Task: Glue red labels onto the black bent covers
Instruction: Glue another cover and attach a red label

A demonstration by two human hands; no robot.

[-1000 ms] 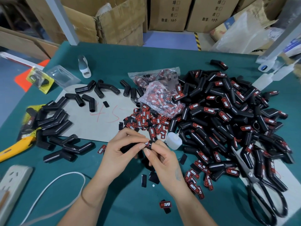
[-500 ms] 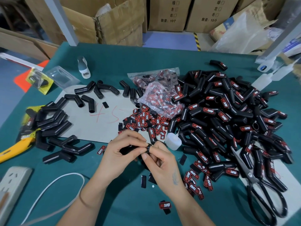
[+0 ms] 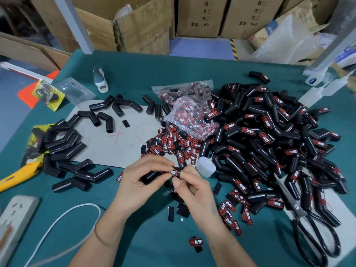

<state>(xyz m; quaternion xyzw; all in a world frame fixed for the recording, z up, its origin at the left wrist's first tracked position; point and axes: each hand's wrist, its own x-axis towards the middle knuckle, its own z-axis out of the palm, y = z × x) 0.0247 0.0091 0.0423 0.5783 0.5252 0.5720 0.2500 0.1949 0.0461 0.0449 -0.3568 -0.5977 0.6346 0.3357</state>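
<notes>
Above the green bench point(image 3: 192, 70), both hands grip one black bent cover point(image 3: 152, 175): left hand point(image 3: 142, 182) curled around it, right hand point(image 3: 192, 187) pinching its red-labelled end.

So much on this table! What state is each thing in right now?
Black bent cover: held in both hands, red label on it.
Left hand: grips the cover.
Right hand: fingers pinch the cover's labelled end.
Glue bottle: lying on its side.
Scissors: lying closed.
Label bag: crumpled, holding labels.
Right pile: mostly labelled.
Left covers: unlabelled.
</notes>
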